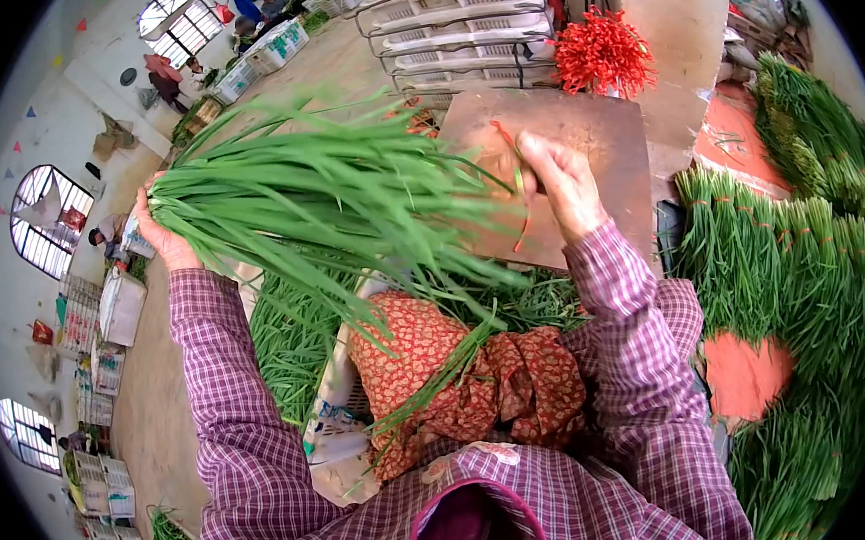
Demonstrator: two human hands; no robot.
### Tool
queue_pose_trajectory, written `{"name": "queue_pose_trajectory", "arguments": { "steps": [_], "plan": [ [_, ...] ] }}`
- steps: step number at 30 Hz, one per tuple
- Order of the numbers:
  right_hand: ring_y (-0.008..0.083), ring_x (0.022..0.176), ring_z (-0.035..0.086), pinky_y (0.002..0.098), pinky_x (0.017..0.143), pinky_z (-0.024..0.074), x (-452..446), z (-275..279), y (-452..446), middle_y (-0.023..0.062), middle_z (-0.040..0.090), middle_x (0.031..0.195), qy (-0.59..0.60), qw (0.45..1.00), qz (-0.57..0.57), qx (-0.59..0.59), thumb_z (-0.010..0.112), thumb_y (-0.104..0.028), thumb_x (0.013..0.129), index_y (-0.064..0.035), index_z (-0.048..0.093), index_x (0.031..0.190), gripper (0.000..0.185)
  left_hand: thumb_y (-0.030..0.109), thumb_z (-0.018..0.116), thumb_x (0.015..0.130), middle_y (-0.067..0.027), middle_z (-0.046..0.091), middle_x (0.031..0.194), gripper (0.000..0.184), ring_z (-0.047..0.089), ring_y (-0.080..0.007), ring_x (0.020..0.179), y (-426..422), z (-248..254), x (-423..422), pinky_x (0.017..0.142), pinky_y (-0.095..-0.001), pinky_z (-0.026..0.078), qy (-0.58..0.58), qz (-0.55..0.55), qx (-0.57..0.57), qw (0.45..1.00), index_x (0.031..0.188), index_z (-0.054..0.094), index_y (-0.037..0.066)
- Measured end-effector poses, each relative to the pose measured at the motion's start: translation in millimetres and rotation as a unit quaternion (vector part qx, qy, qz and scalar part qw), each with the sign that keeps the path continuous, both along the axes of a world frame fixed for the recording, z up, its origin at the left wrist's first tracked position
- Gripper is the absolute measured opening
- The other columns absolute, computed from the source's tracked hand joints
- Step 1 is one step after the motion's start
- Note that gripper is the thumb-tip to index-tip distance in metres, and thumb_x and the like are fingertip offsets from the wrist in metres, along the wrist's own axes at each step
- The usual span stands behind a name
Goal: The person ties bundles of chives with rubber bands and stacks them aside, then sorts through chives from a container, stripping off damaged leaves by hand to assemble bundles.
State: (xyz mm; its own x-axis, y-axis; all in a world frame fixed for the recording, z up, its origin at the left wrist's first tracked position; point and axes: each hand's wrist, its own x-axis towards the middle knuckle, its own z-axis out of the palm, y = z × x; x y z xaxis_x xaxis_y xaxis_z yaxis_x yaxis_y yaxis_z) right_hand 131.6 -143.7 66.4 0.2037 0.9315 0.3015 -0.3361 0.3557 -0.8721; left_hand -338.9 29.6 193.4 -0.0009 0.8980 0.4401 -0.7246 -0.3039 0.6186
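Note:
My left hand point(166, 228) grips a large bunch of long green leaves point(296, 189) by its stem end, at the left. The leaves fan out to the right, blurred at their tips, above my lap. My right hand point(559, 181) is closed near the leaf tips, over a brown board point(605, 148). Its fingers pinch a thin green blade, and a red tie point(522, 226) hangs beside them. Some loose leaves point(450, 374) lie across the red patterned cloth point(412, 337) on my lap.
A bundle of red ties point(603, 52) stands at the board's far edge, beside stacked white crates point(466, 32). Tied green bunches point(793, 255) lie at the right. A crate of loose greens point(296, 330) is at my left. Other people point(167, 83) are far off at the upper left.

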Motion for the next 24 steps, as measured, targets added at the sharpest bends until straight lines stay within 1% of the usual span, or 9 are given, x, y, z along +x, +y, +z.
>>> {"name": "queue_pose_trajectory", "arguments": {
  "steps": [4,6,7,9,14,16,17,23,24],
  "plan": [
    [0.0137,0.077,0.060,0.0286,0.072,0.0488,10,-12,-9,0.0054,0.066,0.088,-0.253,0.962,0.098,-0.026,0.061,-0.032,0.090,-0.0010,0.059,0.115,0.039,0.018,0.055,0.089,-0.0129,0.066,0.102,0.017,0.060,-0.0273,0.100,22,-8,-28,0.093,-0.0430,0.047,-0.019,0.109,-0.015,0.994,0.094,0.061,0.003],
    [0.0272,0.102,0.059,0.0379,0.088,0.0468,15,-15,-11,0.0155,0.062,0.109,-0.532,0.802,-0.231,0.140,0.066,-0.038,0.085,-0.0023,0.050,0.127,0.057,0.018,0.053,0.090,-0.0151,0.064,0.104,0.020,0.059,-0.0299,0.102,25,-4,-27,0.094,-0.0439,0.046,-0.003,0.167,-0.047,0.985,0.099,0.059,0.001],
    [0.0355,0.120,0.047,0.0438,0.099,0.0403,18,-1,-11,0.0231,0.051,0.127,-0.482,0.852,-0.179,0.101,0.070,-0.044,0.079,-0.0025,0.043,0.133,0.074,0.017,0.052,0.091,-0.0195,0.061,0.112,0.024,0.057,-0.0323,0.106,18,1,-15,0.096,-0.0463,0.045,0.007,0.140,-0.036,0.990,0.106,0.055,-0.002],
    [0.0362,0.120,0.048,0.0432,0.101,0.0389,8,28,-10,0.0251,0.050,0.127,-0.401,0.868,-0.233,0.176,0.071,-0.048,0.077,-0.0003,0.040,0.135,0.081,0.014,0.053,0.090,-0.0239,0.055,0.119,0.027,0.055,-0.0337,0.109,-21,29,51,0.099,-0.0485,0.044,-0.016,0.191,-0.081,0.978,0.110,0.051,-0.003],
    [0.0361,0.117,0.050,0.0461,0.103,0.0357,-34,124,7,0.0242,0.050,0.125,-0.401,0.778,-0.285,0.392,0.079,-0.046,0.066,-0.0050,0.039,0.137,0.091,0.009,0.055,0.090,-0.0211,0.060,0.111,0.023,0.060,-0.0301,0.103,-40,85,154,0.094,-0.0416,0.050,0.037,0.139,0.104,0.984,0.108,0.054,-0.005],
    [0.0347,0.135,0.030,0.0521,0.109,0.0277,-54,148,15,0.0247,0.023,0.148,-0.473,0.765,-0.322,0.295,0.073,-0.062,0.065,-0.0092,0.008,0.149,0.119,0.011,0.063,0.083,-0.0137,0.064,0.091,0.018,0.062,-0.0232,0.085,-58,102,204,0.077,-0.0330,0.053,0.054,-0.002,0.129,0.990,0.096,0.059,0.000],
    [0.0350,0.131,0.034,0.0523,0.108,0.0299,-55,153,20,0.0245,0.029,0.143,-0.499,0.717,-0.380,0.305,0.074,-0.062,0.064,-0.0083,0.009,0.149,0.119,0.015,0.068,0.078,-0.0080,0.065,0.078,0.015,0.064,-0.0184,0.071,-86,105,247,0.066,-0.0292,0.053,0.062,-0.069,0.142,0.986,0.087,0.061,0.005],
    [0.0354,0.122,0.044,0.0511,0.108,0.0292,9,142,8,0.0140,0.042,0.138,-0.578,0.583,-0.502,0.271,0.086,-0.023,0.059,-0.0193,0.020,0.147,0.110,0.027,0.049,0.094,-0.0056,0.065,0.083,0.024,0.063,-0.0204,0.080,-106,68,357,0.076,-0.0365,0.052,-0.023,-0.146,0.080,0.986,0.083,0.061,0.010],
    [0.0301,0.111,0.054,0.0449,0.098,0.0397,26,128,11,0.0145,0.056,0.122,-0.618,0.518,-0.538,0.246,0.080,-0.034,0.067,-0.0125,0.038,0.139,0.087,0.034,0.058,0.089,-0.0057,0.066,0.082,0.024,0.063,-0.0206,0.081,-90,40,366,0.081,-0.0376,0.050,-0.014,-0.174,0.119,0.977,0.084,0.061,0.010]
  ]
}}
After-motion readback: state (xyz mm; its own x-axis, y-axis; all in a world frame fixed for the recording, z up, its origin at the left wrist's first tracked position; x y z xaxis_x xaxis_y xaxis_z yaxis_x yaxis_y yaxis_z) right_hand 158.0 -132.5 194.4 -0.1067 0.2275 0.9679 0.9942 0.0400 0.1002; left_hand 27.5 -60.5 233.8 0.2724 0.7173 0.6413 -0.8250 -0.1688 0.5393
